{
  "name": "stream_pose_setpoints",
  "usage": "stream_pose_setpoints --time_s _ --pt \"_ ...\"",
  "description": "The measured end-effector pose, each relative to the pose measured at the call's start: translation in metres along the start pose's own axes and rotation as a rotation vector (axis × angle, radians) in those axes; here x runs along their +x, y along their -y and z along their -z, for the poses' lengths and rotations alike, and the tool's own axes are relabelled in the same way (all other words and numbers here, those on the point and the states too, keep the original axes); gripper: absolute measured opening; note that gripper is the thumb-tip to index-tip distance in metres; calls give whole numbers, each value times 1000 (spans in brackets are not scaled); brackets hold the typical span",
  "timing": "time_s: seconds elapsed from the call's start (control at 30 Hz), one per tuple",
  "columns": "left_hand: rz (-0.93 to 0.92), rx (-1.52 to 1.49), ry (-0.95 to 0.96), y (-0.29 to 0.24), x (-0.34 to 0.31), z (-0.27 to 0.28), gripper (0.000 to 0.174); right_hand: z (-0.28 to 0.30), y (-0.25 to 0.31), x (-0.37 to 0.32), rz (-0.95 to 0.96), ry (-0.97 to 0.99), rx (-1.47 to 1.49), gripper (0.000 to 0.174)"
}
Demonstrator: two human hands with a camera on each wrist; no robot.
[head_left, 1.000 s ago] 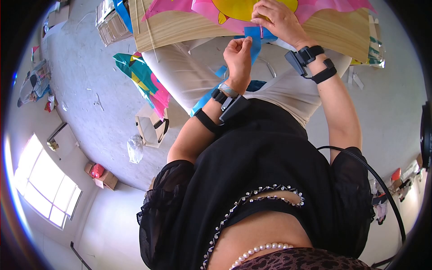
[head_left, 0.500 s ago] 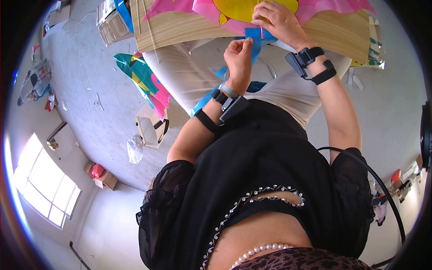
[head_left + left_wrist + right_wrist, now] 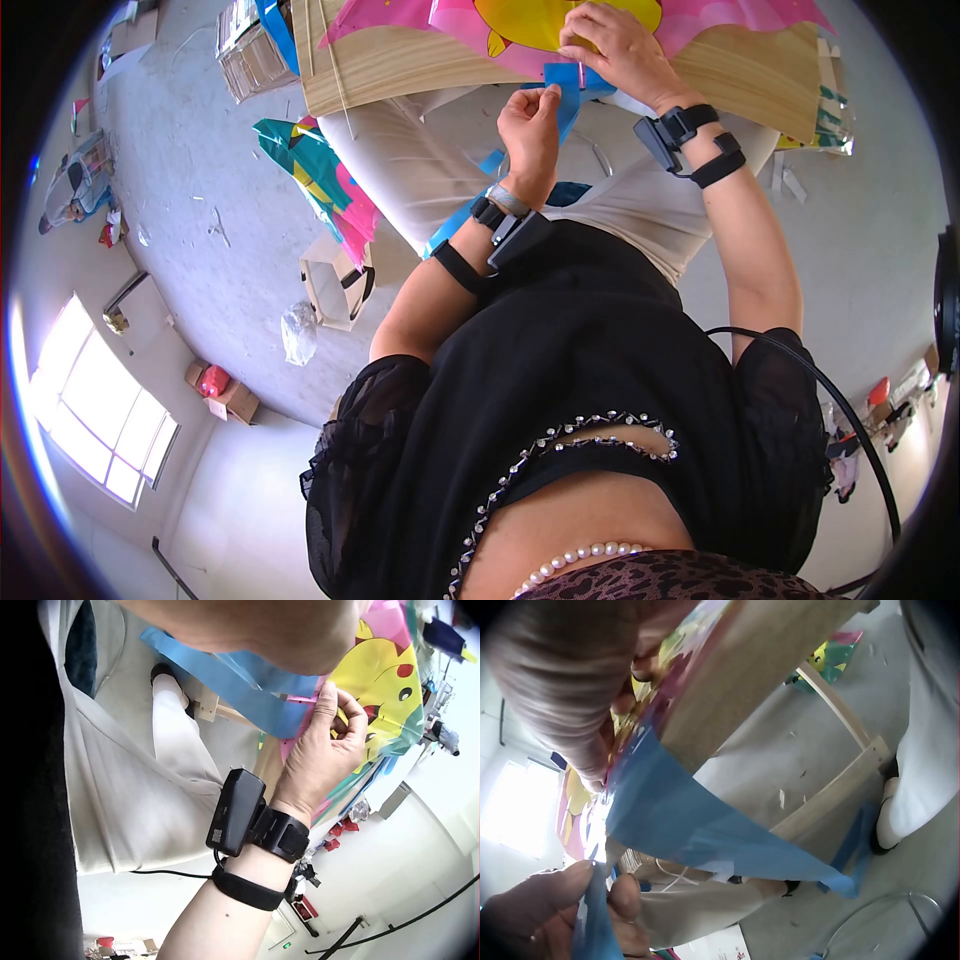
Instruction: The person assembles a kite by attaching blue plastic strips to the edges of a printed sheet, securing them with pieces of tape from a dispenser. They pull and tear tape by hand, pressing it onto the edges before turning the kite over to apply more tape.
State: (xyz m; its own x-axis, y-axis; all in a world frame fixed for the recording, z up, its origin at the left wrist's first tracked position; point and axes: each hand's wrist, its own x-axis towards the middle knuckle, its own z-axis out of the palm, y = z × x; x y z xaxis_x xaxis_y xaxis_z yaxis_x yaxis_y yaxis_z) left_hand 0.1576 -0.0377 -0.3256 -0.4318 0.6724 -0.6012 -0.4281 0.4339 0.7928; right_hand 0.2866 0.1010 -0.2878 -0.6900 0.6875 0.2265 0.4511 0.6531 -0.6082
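Where the near edge of the table faces the person's lap, a blue strip [image 3: 567, 95] of thin, smooth film runs down from a printed sheet [image 3: 525, 25], flat-sided and faintly see-through in the left wrist view. The left hand [image 3: 530, 135] pinches the strip narrowly between thumb and fingers. The right hand [image 3: 620, 52] rests at the border of the sheet, thumb and index finger nipping its pink margin beside the strip, the other fingers loosely bent. The sheet is glossy, pink with a rounded yellow cartoon figure, and lies over the table [image 3: 420, 62], whose top has pale, wavy wood grain and a curved front.

No lettering can be read on the strip or the sheet. The black wrist device [image 3: 237, 814] carries a small, pale, code-like label, too tiny to make out; red marks on a white panel [image 3: 716, 946] are likewise illegible.

The hands are near each other, above the front edge. Below, gray floor [image 3: 220, 150] shows between the pale trouser legs [image 3: 390, 170], with a bare wooden frame [image 3: 840, 780] and a thin wire hoop [image 3: 885, 900]. Beyond the left leg are a crumpled green-and-pink printed piece [image 3: 320, 175], an open-topped beige box [image 3: 330, 285] and a clear plastic bag [image 3: 298, 333].
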Motion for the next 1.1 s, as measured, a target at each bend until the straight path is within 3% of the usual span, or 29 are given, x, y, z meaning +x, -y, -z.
stream_pose_setpoints --time_s 0.37,0.43,0.67,0.73,0.77,1.1 --pt "8 -13 14 2 0 1 22 -1 5 2 -70 -4 20 11" --pt "21 -1 12 1 0 1 21 0 9 3 -162 3 23 10" --pt "11 -13 -1 2 1 2 19 -2 7 8 -123 -16 38 11" --pt "26 -2 -14 1 0 1 19 -8 2 6 -41 1 -39 30" --pt "24 -6 -12 1 0 0 19 -11 -1 4 -39 1 -43 30" --pt "-11 -3 39 4 -4 2 20 -18 -8 9 -237 0 -89 23"
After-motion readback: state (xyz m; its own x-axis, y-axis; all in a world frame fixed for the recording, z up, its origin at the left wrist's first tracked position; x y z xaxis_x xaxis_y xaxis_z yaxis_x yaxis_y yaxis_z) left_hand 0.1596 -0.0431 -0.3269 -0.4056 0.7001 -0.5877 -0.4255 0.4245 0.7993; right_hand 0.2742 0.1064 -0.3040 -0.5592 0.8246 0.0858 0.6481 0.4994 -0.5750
